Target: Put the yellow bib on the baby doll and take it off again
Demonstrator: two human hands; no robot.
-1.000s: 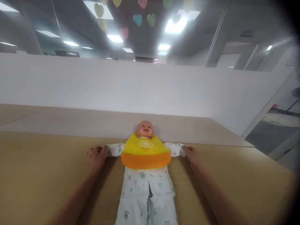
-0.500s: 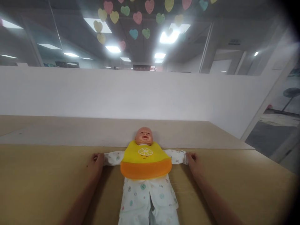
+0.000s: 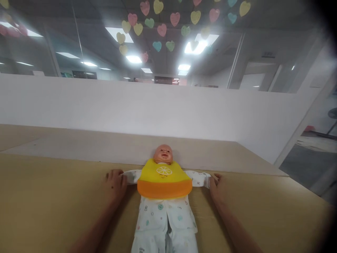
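Baby doll (image 3: pixel 163 154), lying on its back, centred near the far edge of a tan surface (image 3: pixel 47 196), its head resting past the seam on a paler board (image 3: pixel 79 149). Worn: yellow-and-orange bib (image 3: pixel 164 181) printed with a citrus slice; white patterned sleepsuit (image 3: pixel 163 218), arms spread sideways, legs running out of view toward the near side. Left hand (image 3: pixel 114 186): fingers (image 3: pixel 116 174) curled closely over one sleeve cuff (image 3: pixel 129 176). Right hand (image 3: pixel 217 191): fingers (image 3: pixel 217 177) set against the opposite sleeve cuff (image 3: pixel 204 179). Whether either hand gripped the cloth could not be told. Beyond: white partition wall (image 3: pixel 131 109); coloured paper hearts (image 3: pixel 175 19) overhead.
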